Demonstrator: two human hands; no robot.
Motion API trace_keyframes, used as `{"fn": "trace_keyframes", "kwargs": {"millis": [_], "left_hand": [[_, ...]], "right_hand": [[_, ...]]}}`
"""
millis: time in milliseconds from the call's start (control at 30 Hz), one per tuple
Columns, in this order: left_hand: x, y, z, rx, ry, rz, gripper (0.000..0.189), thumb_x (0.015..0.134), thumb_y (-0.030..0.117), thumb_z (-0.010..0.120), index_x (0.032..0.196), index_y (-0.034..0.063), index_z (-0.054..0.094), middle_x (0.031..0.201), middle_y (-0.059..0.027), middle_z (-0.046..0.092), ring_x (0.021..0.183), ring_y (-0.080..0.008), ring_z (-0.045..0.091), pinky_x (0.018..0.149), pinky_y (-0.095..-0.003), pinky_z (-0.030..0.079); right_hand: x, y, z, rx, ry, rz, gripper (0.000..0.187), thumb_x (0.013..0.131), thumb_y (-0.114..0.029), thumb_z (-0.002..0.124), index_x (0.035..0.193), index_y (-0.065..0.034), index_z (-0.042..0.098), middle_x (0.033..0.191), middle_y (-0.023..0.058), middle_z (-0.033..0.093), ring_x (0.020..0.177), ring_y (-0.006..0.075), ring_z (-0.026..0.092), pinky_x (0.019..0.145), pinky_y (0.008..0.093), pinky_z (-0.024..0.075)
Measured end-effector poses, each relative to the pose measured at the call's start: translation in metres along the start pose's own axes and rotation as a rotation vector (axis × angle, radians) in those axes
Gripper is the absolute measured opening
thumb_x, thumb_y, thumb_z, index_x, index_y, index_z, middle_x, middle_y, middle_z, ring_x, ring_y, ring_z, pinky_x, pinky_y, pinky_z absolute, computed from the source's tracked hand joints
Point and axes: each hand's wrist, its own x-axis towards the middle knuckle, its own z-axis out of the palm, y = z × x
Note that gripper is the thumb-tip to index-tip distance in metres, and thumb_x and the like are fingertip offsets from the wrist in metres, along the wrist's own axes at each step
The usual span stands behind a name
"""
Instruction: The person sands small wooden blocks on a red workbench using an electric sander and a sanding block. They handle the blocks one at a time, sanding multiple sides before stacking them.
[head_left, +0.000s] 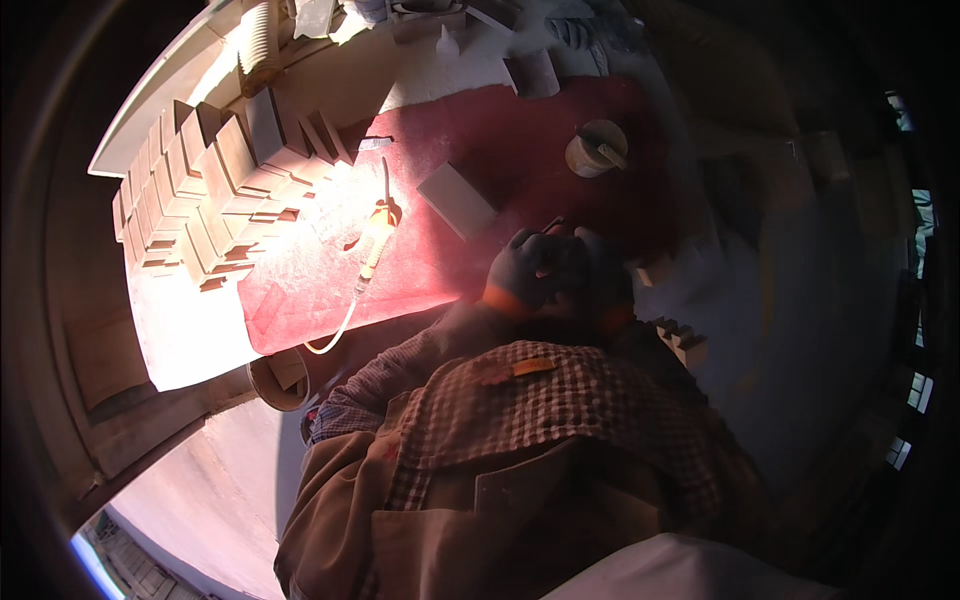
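Both hands, in dark gloves with orange cuffs, are close together before my chest at the near edge of a red cloth (525, 120). My left hand (521, 262) has its fingers curled, and a small dark object (553, 224) pokes up between the hands; shadow hides what it is and which hand grips it. My right hand (600, 266) is beside it, deep in shade, its fingers hard to make out. Up and left of them a flat rectangular board (457, 201) lies on the cloth. Farther left lies a corded tool with a yellowish handle (373, 246) and a thin metal tip, possibly a soldering iron.
Stacked wooden pieces (217, 187) stand at the left in glaring light. A round tub (596, 148) with a stick-like tool in it stands beyond my hands. Farther back are an open box-like piece (531, 73) and a small nozzle bottle (447, 45). A round bin (279, 379) is below the table's near edge.
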Motion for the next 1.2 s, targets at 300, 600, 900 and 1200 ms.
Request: {"fn": "trace_keyframes", "kwargs": {"millis": [300, 600, 900, 1200], "left_hand": [[0.036, 0.057, 0.012, 0.108, -0.201, 0.162, 0.050, 0.081, 0.019, 0.087, 0.125, 0.0053, 0.066, 0.123, -0.0168, 0.068, 0.107, -0.0347, 0.069, 0.088, -0.0427, 0.058], [0.063, 0.020, 0.010, 0.318, -0.267, 0.178, 0.042, 0.084, 0.014, 0.081, 0.123, 0.0064, 0.068, 0.124, -0.0165, 0.068, 0.116, -0.0376, 0.065, 0.095, -0.0455, 0.055], [0.037, -0.006, -0.026, 0.725, -0.022, -0.161, 0.051, 0.081, 0.030, 0.086, 0.126, 0.0130, 0.068, 0.140, -0.0164, 0.061, 0.132, -0.0416, 0.053, 0.108, -0.0523, 0.044], [-0.008, -0.030, -0.029, 0.975, 0.129, -0.529, 0.067, 0.083, 0.053, 0.080, 0.144, 0.0311, 0.060, 0.166, -0.0170, 0.032, 0.150, -0.0521, 0.027, 0.120, -0.0658, 0.023]], "right_hand": [[-0.063, 0.192, 0.016, 1.032, -0.068, 0.688, 0.052, 0.103, -0.040, 0.060, 0.144, -0.0095, 0.053, 0.139, 0.0134, 0.060, 0.123, 0.0264, 0.061, 0.102, 0.0435, 0.0528], [-0.064, 0.289, 0.064, 0.900, 0.341, 0.871, 0.055, 0.113, -0.041, 0.046, 0.158, -0.0092, 0.042, 0.153, 0.0111, 0.053, 0.137, 0.0240, 0.054, 0.111, 0.0401, 0.0501], [-0.003, 0.312, 0.086, 0.678, 0.376, 0.636, 0.055, 0.112, -0.038, 0.047, 0.160, -0.0123, 0.039, 0.155, 0.0115, 0.051, 0.138, 0.0258, 0.054, 0.113, 0.0421, 0.0482], [0.111, 0.336, 0.054, 0.222, 0.103, 0.006, 0.044, 0.101, -0.042, 0.064, 0.128, -0.0079, 0.063, 0.128, 0.0080, 0.066, 0.115, 0.0264, 0.062, 0.102, 0.0460, 0.0503]]}}
